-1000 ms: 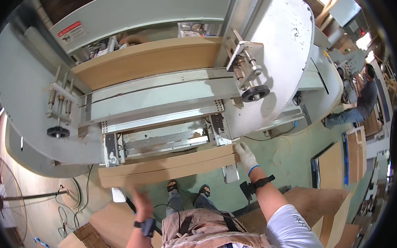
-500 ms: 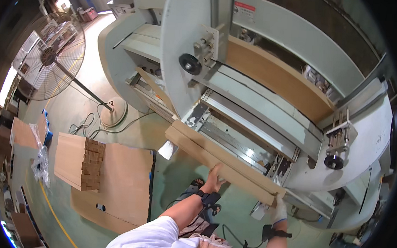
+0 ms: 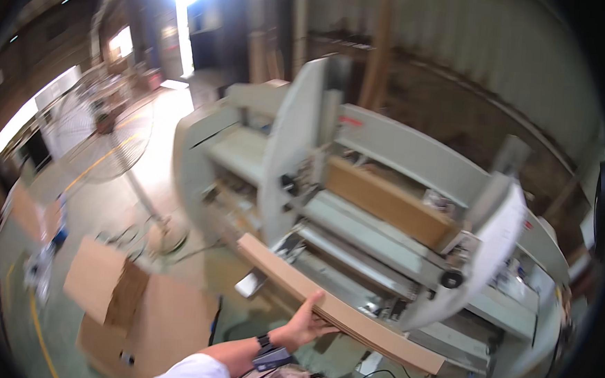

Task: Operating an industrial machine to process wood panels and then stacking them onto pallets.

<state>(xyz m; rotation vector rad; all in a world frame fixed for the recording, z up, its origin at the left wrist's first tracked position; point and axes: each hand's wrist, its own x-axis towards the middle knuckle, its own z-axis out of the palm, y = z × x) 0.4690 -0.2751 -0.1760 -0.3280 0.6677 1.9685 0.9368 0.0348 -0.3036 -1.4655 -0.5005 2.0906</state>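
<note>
My left hand (image 3: 301, 325) grips the near edge of a long brown cardboard strip (image 3: 370, 321), about midway along it, thumb over the top and fingers underneath. The strip lies slantwise along the front of a large pale grey machine (image 3: 363, 217), its right end nearer to me. Its lower edge seems layered, though blur hides the detail. On my left wrist sits a dark band with a small device (image 3: 271, 358). My right hand is out of view.
A brown board (image 3: 385, 202) stands upright inside the machine. To the left is a pedestal fan (image 3: 104, 120), with its cable on the floor. Stacked brown cardboard (image 3: 100, 277) rests on a larger sheet (image 3: 170, 319) at lower left. A yellow floor line (image 3: 41, 325) runs there.
The view has tilted up and is blurred. My left hand now has its thumb over the strip's top. My gloved right hand, earlier at the strip's right end, has left the view.
</note>
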